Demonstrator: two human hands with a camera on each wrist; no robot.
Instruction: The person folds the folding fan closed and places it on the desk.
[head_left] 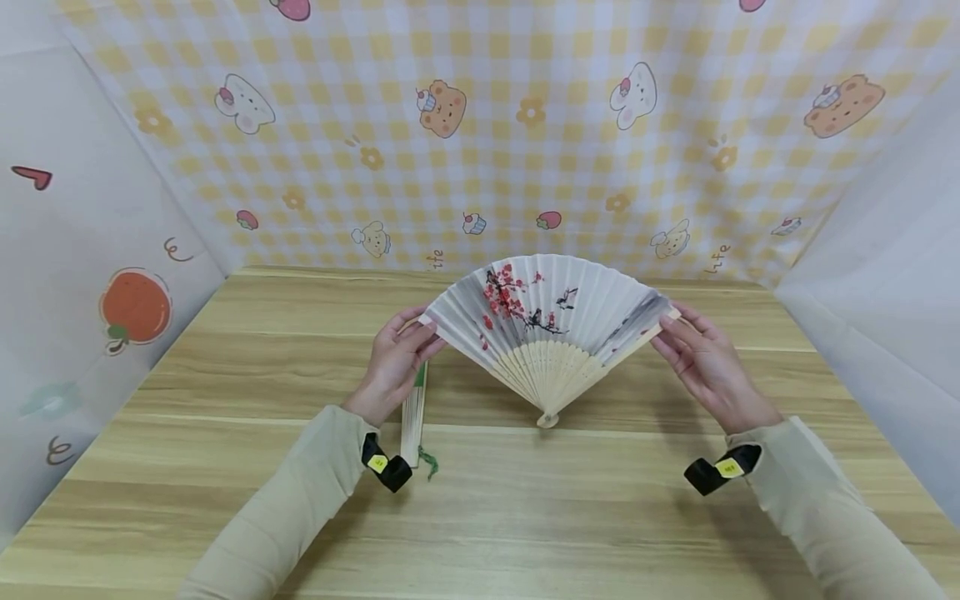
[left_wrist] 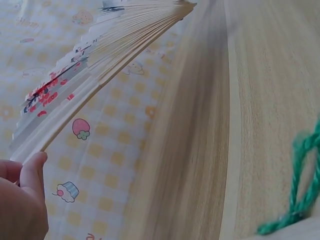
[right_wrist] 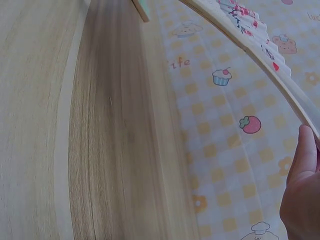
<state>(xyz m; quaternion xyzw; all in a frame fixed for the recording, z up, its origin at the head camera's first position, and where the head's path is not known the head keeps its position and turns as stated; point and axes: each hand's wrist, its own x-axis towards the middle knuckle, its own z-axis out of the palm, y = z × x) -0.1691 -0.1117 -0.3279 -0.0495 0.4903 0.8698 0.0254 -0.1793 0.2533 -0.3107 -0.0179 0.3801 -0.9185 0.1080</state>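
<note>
A folding fan (head_left: 555, 333) is spread wide between both hands, its pale wooden ribs meeting at a pivot at the bottom. Red blossoms, dark branches and small birds decorate its white pleated leaf. My left hand (head_left: 397, 358) pinches the outer end of the left guard between thumb and fingers. At the opposite end, my right hand (head_left: 705, 362) pinches the right guard the same way. In the left wrist view the thumb (left_wrist: 36, 172) lies along the guard's tip. The right wrist view shows the right thumb (right_wrist: 302, 152) against the other guard.
A second, folded fan (head_left: 412, 421) with a green upper part lies on the wooden table (head_left: 540, 517), partly behind the left wrist. A green cord tassel (head_left: 428, 461) hangs from its lower end. A yellow checked cloth (head_left: 495, 167) hangs behind the table.
</note>
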